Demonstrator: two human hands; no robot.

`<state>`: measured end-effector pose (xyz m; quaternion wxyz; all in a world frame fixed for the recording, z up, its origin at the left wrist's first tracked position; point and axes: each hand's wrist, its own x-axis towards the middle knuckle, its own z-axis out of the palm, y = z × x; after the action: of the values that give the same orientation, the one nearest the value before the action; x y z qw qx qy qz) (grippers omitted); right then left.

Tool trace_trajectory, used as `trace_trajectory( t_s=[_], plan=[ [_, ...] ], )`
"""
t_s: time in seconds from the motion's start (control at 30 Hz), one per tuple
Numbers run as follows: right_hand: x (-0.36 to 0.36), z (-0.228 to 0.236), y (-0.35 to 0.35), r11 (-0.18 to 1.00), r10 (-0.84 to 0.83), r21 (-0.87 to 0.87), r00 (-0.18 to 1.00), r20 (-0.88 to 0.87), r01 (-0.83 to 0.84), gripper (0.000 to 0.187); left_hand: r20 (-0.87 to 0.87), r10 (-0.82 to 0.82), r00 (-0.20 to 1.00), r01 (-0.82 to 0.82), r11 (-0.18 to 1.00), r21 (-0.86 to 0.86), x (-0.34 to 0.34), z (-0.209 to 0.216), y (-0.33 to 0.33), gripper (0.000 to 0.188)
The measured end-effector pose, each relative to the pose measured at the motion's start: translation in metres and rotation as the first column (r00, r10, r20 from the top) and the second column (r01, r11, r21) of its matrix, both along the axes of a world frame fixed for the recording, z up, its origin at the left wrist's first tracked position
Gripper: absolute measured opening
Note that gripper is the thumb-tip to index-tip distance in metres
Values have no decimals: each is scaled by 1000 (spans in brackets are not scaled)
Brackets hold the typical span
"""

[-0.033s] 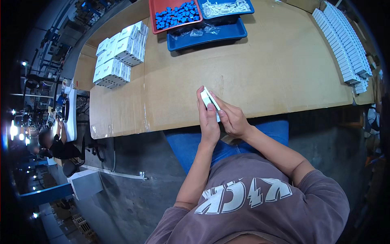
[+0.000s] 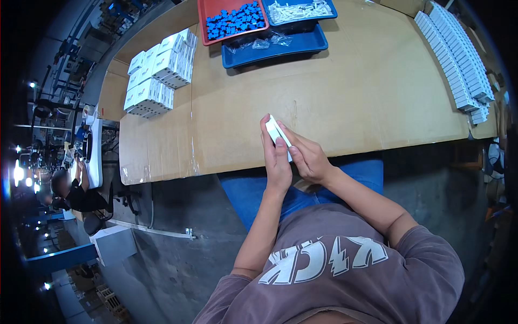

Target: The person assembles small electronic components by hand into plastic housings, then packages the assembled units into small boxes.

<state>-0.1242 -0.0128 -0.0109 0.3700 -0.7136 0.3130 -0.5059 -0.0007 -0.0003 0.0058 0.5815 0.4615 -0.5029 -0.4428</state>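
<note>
"Where's the white piece (image 2: 272,129)?"

"On the near side of the front blue tray (image 2: 305,44), well apart from it. The left hand (image 2: 278,171) is closed along one side, the right hand (image 2: 315,163) curled on the other."

"Why both?"

"Probably for steadiness. White boxes (image 2: 156,81), left of that tray, seem stacked to save space."

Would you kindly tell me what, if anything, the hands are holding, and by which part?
A white piece, held along its long sides between the left hand and right hand.
</note>
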Motion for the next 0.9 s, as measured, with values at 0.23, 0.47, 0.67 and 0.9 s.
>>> trace_trajectory(
  t_s=[0.23, 0.47, 0.67, 0.9],
  plan=[
    [-10, 7, -9, 887, -84, 462, 970, 227, -31, 46, 27, 28, 999, -24, 992, -120, -3, 6, 1, 80],
    [-10, 42, 3, 587, -6, 756, 933, 361, -289, 52, 67, 70, 995, -56, 980, -192, -7, 3, 3, 75],
    [1, 41, 11, 634, -24, 702, 898, 438, -325, 58, 98, 254, 962, -230, 951, -207, -14, 0, 3, 110],
    [16, 48, 24, 668, -68, 673, 874, 481, -318, 56, 101, 285, 953, -249, 929, -273, -4, -9, 8, 115]
  ],
)
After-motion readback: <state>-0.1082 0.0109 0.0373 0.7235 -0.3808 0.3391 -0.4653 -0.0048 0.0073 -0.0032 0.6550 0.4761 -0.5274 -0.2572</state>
